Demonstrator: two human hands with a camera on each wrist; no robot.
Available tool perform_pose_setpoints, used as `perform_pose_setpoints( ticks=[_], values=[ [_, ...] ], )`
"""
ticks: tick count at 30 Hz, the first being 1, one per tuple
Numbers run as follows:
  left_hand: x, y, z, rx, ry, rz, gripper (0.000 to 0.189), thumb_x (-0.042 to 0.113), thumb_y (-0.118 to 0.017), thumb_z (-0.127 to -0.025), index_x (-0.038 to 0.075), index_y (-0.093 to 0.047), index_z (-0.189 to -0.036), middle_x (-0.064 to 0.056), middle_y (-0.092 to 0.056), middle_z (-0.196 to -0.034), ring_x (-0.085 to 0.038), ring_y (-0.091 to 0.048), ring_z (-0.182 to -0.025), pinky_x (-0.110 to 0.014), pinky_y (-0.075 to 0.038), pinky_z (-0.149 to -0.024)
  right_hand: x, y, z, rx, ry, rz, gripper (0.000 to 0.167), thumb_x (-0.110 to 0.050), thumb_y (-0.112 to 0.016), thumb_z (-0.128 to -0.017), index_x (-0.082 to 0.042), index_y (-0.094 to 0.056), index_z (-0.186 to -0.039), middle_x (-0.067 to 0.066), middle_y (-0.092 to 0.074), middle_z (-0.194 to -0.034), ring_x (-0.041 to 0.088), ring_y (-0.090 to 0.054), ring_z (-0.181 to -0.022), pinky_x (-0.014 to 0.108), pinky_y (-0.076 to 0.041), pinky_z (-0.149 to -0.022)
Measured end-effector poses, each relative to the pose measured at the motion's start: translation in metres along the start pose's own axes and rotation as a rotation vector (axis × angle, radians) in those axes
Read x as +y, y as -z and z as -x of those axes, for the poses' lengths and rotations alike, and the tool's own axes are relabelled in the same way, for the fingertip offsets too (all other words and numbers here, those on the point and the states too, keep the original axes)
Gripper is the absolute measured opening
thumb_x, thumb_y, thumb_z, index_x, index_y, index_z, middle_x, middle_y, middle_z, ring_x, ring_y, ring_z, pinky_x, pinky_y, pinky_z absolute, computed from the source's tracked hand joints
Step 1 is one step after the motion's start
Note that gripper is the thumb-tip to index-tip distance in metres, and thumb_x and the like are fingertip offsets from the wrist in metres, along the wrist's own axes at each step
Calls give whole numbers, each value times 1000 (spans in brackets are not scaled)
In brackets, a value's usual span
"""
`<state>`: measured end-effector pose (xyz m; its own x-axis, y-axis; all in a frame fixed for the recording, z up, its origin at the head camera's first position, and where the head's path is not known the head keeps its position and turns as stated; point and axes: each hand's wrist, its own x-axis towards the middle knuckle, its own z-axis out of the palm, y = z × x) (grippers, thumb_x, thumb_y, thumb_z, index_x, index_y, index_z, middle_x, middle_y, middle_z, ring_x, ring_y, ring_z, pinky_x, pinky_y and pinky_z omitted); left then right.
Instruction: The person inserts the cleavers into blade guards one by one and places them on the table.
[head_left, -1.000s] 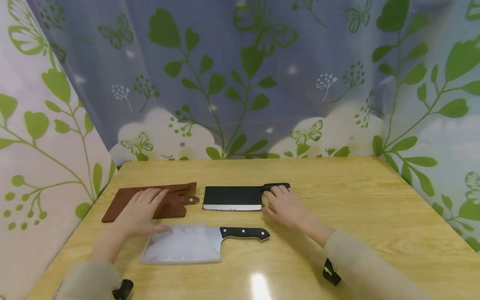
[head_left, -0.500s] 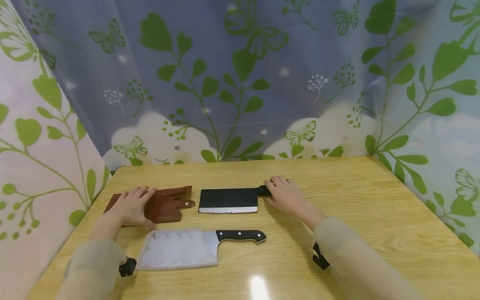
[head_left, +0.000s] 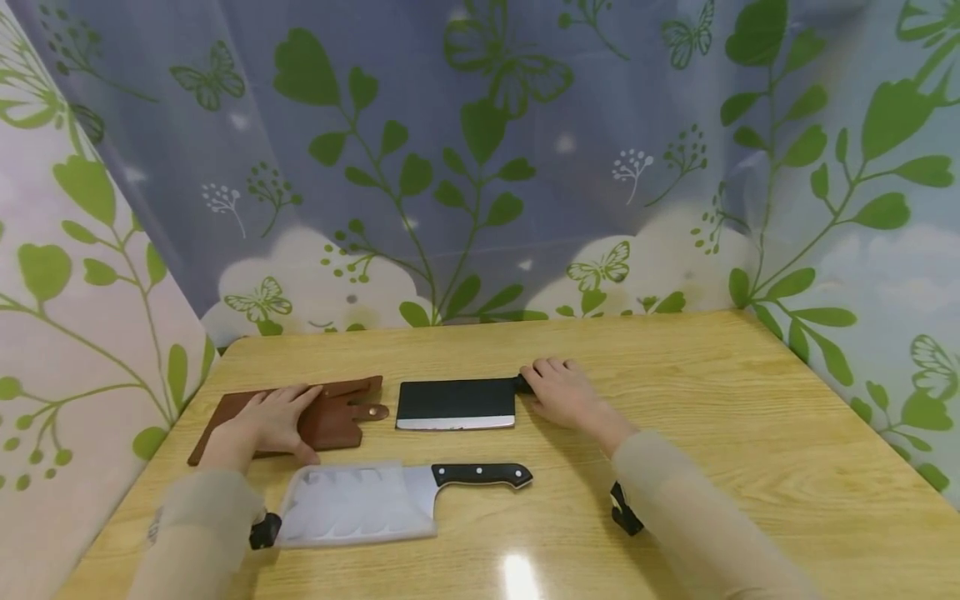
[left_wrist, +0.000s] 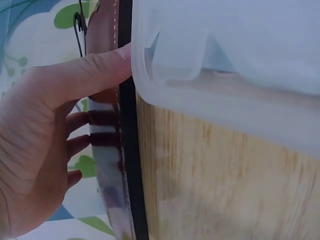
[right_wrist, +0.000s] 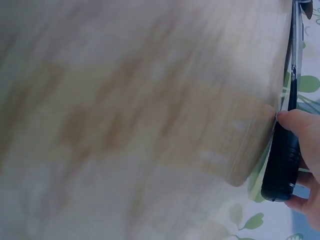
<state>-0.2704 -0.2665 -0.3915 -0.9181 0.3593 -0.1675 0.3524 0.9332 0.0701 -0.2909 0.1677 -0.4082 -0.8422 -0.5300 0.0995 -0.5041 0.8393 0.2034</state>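
Note:
My right hand point(head_left: 566, 392) grips the black handle point(right_wrist: 280, 165) of a cleaver point(head_left: 450, 400), its thumb on one side and fingers on the other. The blade is black with a bright silver edge and lies flat, edge towards me. My left hand point(head_left: 266, 425) is spread over a brown leather blade sheath point(head_left: 330, 425), with the thumb at its near edge; the strap with a snap points right. In front lies a second cleaver point(head_left: 480, 474) with a riveted black handle, its blade inside a frosted plastic cover point(head_left: 352, 504). In the left wrist view the thumb overlaps that cover's edge.
All of it lies on a wooden table point(head_left: 675, 400). A leaf-patterned curtain point(head_left: 465, 167) hangs along the back and both sides. Each wrist wears a dark camera mount point(head_left: 624, 510) below the sleeve.
My right hand has shifted along the handle and wraps more of it. The left hand has drawn back from the plastic cover's corner, with its thumb now by the sheath's near edge.

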Motion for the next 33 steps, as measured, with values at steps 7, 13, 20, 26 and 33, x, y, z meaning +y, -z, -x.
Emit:
perform_pose_setpoints(
  ticks=[7, 13, 20, 26, 33],
  values=[
    [2, 1, 0, -42, 36, -14, 119, 63, -77, -56, -1, -27, -143, -34, -28, -137, -54, -26, -123, -67, -18, -96, -3, -1, -4, 5, -2, -13, 45, -33, -60, -90, -10, -50, -126, 14, -50, -111, 32, -49, -106, 48, -40, -85],
    [3, 2, 0, -87, 38, 21, 120, 60, -78, -57, -2, -24, -144, -33, -22, -143, -52, -19, -129, -68, -14, -97, -6, -2, -9, -25, -13, -44, 47, -37, -58, -90, -11, -50, -128, 13, -50, -113, 32, -50, -107, 49, -39, -86],
    [4, 3, -2, -83, 65, 25, 123, 63, -78, -55, -4, -25, -143, -35, -30, -136, -54, -28, -123, -68, -17, -96, -7, 0, -14, -67, -38, -9, 43, -28, -59, -91, -8, -50, -128, 13, -52, -120, 32, -48, -113, 49, -36, -93],
    [1, -2, 0, -63, 107, 54, 123, 63, -77, -56, -6, -23, -143, -40, -32, -129, -61, -30, -116, -67, -23, -93, -1, -1, -12, -73, -4, -58, 39, -27, -62, -89, -3, -54, -118, 15, -54, -108, 32, -54, -101, 45, -43, -85],
    [-5, -7, 0, 3, 83, 27, 122, 68, -72, -57, -9, -28, -140, -39, -38, -126, -58, -36, -114, -66, -24, -93, 11, -2, -6, -62, 98, -135, 39, -31, -62, -88, -3, -54, -113, 11, -54, -99, 25, -55, -88, 42, -45, -78]
  ],
)
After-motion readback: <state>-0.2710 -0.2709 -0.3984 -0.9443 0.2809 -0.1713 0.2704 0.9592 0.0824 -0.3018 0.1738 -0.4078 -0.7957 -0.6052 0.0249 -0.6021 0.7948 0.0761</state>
